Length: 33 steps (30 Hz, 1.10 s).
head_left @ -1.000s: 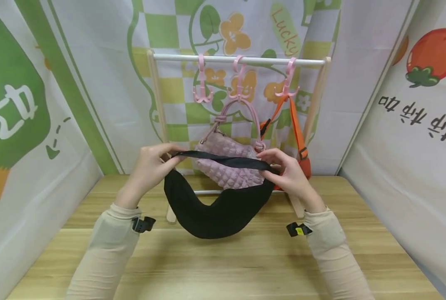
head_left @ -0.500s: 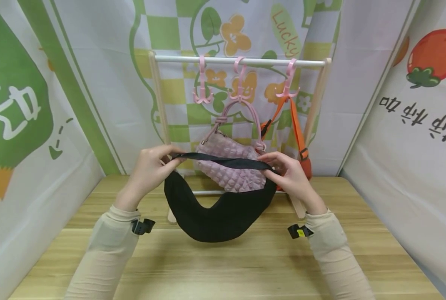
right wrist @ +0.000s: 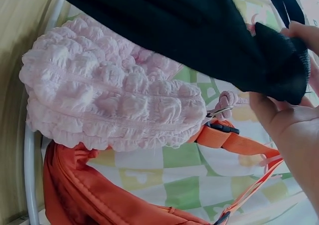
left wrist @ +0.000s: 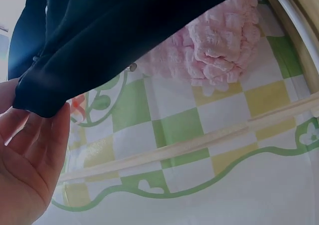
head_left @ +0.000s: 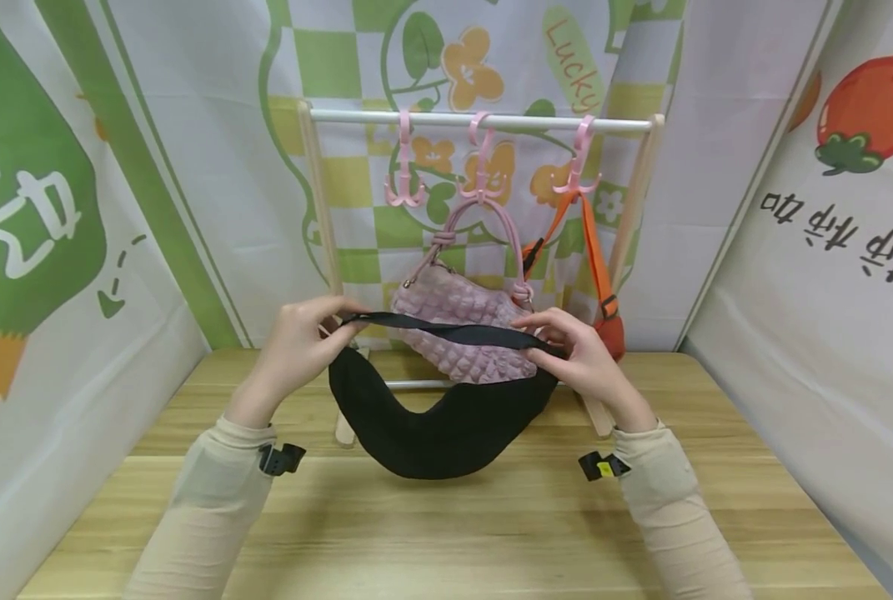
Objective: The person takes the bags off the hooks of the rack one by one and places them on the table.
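A black crescent-shaped bag [head_left: 431, 437] hangs in the air above the table, its strap [head_left: 461, 333] slack between its two upper ends. My left hand [head_left: 296, 354] pinches the bag's left end, thumb against fingers; the left wrist view shows the black cloth [left wrist: 47, 93] between them. At the other end, my right hand [head_left: 584, 358] pinches the cloth where strap and bag meet. Behind the strap, a pink puffy bag [head_left: 461, 304] hangs by its handle from the middle pink hook [head_left: 480, 167]. The black bag covers part of its lower side.
A rack [head_left: 446, 119] with a white bar and wooden posts stands on the wooden table [head_left: 446, 542]. Its left pink hook [head_left: 404, 179] bears nothing. From the right pink hook [head_left: 579, 171] hangs an orange bag [right wrist: 109, 195], close beside the pink one.
Both hands have sunk slightly, and the right one has shifted a little to the right. The strap sits a bit lower. Both hands keep their grip on the black bag.
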Tool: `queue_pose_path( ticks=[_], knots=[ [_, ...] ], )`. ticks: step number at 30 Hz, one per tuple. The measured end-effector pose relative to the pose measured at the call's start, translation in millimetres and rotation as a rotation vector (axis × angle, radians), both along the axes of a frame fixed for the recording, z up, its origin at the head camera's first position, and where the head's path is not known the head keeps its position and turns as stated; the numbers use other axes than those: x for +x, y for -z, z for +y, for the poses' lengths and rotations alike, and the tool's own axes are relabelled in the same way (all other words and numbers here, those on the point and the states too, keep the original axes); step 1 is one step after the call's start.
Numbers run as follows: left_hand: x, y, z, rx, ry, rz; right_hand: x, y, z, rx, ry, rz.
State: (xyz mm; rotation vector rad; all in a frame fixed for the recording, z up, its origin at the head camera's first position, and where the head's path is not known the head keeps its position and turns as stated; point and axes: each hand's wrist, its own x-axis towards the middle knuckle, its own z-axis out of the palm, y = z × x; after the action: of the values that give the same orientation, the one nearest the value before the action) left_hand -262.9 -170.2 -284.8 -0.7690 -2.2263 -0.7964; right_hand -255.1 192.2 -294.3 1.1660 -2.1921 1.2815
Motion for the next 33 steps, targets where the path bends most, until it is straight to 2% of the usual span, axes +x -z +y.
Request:
queue_pose_path(
  ticks=[5,10,17,24,33],
  knots=[
    [-0.3,3.0,-1.9,0.003,0.006,-0.019,-1.2,4.6,3.3,-0.023,-0.034,-0.055],
    [1.4,4.4,-4.0,0.029,0.028,-0.04,-1.8,7.8,5.3,-0.043,-0.044,-0.055],
    [3.4,7.3,-6.7,0.022,0.018,-0.056,-0.8,11.5,7.7,-0.069,0.001,-0.075],
    [4.6,11.7,-9.5,0.041,0.042,-0.091,1.1,13.6,8.6,-0.064,0.047,-0.116],
    [5.0,16.5,-13.9,0.044,0.062,-0.125,1.1,16.6,9.1,-0.056,0.042,-0.108]
  ],
)
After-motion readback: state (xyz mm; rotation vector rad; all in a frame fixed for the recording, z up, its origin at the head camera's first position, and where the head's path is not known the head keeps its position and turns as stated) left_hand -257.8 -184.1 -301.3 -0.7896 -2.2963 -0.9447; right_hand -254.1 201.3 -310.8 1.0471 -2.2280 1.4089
